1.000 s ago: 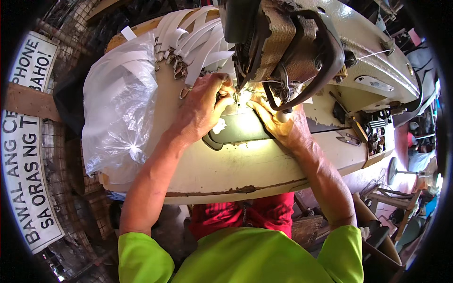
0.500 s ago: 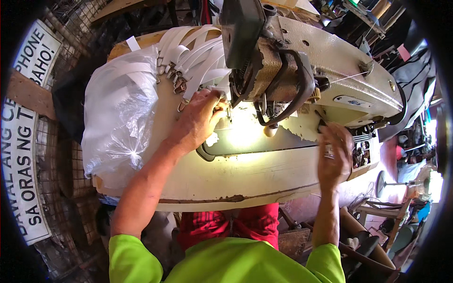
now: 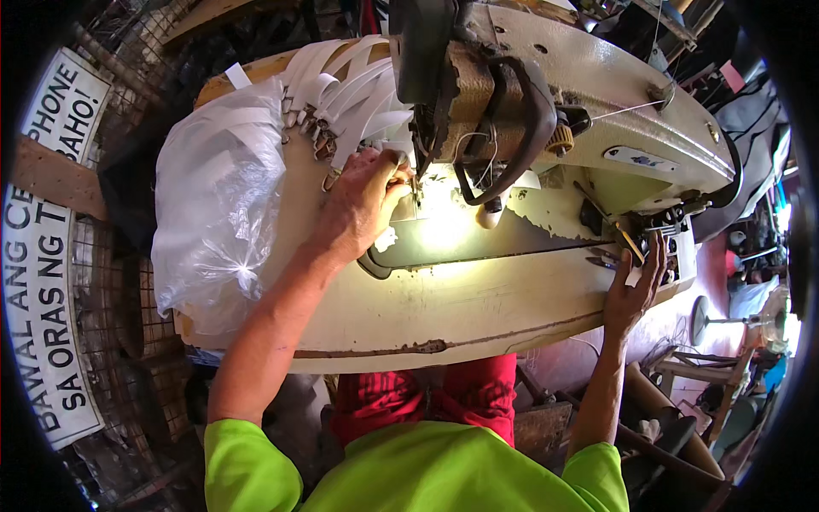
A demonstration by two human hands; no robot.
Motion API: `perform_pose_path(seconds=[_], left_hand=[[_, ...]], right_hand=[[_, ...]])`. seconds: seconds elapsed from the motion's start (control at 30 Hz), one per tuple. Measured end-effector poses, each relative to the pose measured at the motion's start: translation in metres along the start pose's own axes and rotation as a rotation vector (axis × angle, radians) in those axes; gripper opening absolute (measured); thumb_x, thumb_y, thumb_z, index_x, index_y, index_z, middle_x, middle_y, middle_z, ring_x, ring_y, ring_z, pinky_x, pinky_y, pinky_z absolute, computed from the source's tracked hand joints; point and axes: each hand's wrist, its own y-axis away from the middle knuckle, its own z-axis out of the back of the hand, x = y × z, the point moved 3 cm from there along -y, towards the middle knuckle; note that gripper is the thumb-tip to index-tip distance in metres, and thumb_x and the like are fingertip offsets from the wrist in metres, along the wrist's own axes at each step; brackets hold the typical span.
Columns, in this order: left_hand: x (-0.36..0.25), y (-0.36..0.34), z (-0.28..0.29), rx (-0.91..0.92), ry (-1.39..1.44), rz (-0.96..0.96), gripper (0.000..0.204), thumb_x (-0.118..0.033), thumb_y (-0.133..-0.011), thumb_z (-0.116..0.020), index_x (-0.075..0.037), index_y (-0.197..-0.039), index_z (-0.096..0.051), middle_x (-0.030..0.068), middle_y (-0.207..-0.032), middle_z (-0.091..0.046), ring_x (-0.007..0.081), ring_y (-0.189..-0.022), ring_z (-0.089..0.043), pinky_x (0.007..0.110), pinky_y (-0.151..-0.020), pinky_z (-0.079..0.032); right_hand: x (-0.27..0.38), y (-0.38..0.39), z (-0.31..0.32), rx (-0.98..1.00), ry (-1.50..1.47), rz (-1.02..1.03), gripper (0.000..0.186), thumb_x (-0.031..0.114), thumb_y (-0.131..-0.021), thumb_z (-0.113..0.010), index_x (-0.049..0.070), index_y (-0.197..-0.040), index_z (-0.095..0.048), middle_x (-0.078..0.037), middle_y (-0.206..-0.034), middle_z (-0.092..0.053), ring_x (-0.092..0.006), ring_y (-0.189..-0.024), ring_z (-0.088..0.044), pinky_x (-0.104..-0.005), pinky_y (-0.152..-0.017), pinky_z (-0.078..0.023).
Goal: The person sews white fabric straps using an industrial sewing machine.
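Note:
My left hand (image 3: 363, 205) is closed beside the needle area of a worn sewing machine (image 3: 482, 111), thumb and fingers pinched together. What lies between those fingertips is hidden. Just beyond it, several white straps (image 3: 345, 94) with metal hooks (image 3: 321, 141) fan out on the machine table. At the right end of the table my right hand (image 3: 636, 286) lies with fingers stretched out, touching the edge of a small compartment (image 3: 680, 256) of metal parts. Close to its fingertips is a thin tool with a yellowish part (image 3: 630, 243).
A clear plastic bag (image 3: 217, 205) filled with white material covers the table's left side. The machine's lamp brightens the plate (image 3: 439, 226) under the needle. White thread (image 3: 627, 111) runs along the machine head. A wire grille with signs (image 3: 55, 333) stands at left.
My right hand has moved right and down onto the table's right end, uncovering the thin tool. My left hand stays pinched near the needle. The view has shifted slightly.

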Motion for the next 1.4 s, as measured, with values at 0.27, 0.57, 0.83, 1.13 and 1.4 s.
perform_pose_path(seconds=[0.27, 0.57, 0.83, 1.13, 1.4], left_hand=[[0.0, 0.0, 0.006, 0.03, 0.075, 0.084, 0.021, -0.006, -0.08, -0.07, 0.0, -0.096, -0.057, 0.0126, -0.093, -0.062, 0.0304, -0.089, -0.061, 0.038, -0.078, -0.049], [0.002, 0.004, -0.002, 0.039, 0.055, 0.001, 0.022, -0.006, -0.079, -0.071, -0.001, -0.097, -0.059, 0.0111, -0.091, -0.063, 0.0308, -0.092, -0.06, 0.04, -0.083, -0.048], [0.003, 0.008, 0.009, 0.064, -0.074, 0.023, 0.022, -0.007, -0.082, -0.068, -0.002, -0.1, -0.056, 0.0128, -0.091, -0.06, 0.0321, -0.09, -0.057, 0.042, -0.085, -0.044], [-0.004, 0.007, 0.004, 0.004, -0.232, -0.087, 0.019, -0.011, -0.082, -0.066, -0.003, -0.1, -0.062, 0.0111, -0.096, -0.062, 0.0302, -0.101, -0.053, 0.044, -0.091, -0.041], [0.004, 0.002, -0.013, 0.05, -0.115, -0.067, 0.014, -0.013, -0.084, -0.065, -0.004, -0.094, -0.066, 0.0077, -0.096, -0.065, 0.0259, -0.098, -0.057, 0.04, -0.091, -0.043]], right_hand=[[0.0, 0.0, 0.0, 0.004, -0.022, -0.037, 0.024, 0.004, -0.089, -0.061, -0.002, -0.111, -0.068, -0.016, -0.115, -0.066, -0.0293, -0.111, -0.06, -0.0391, -0.098, -0.045], [-0.005, -0.013, 0.01, -0.075, -0.054, 0.058, 0.058, 0.012, -0.092, -0.062, 0.001, -0.143, -0.036, -0.021, -0.146, -0.037, -0.0374, -0.136, -0.034, -0.0466, -0.108, -0.035], [-0.087, -0.198, 0.033, -0.11, 0.093, 0.1, 0.044, 0.034, -0.096, -0.057, 0.003, -0.127, -0.057, -0.017, -0.131, -0.056, -0.0296, -0.118, -0.056, -0.0366, -0.101, -0.041], [-0.236, -0.281, -0.007, 0.29, 0.407, 0.478, 0.04, 0.009, -0.09, -0.051, 0.005, -0.13, -0.055, -0.017, -0.103, -0.062, -0.0323, -0.088, -0.062, -0.037, -0.08, -0.049], [-0.28, -0.113, 0.022, -0.296, 0.523, 0.389, 0.023, 0.012, -0.097, -0.054, 0.006, -0.118, -0.061, -0.019, -0.123, -0.059, -0.0293, -0.112, -0.058, -0.0421, -0.094, -0.046]])
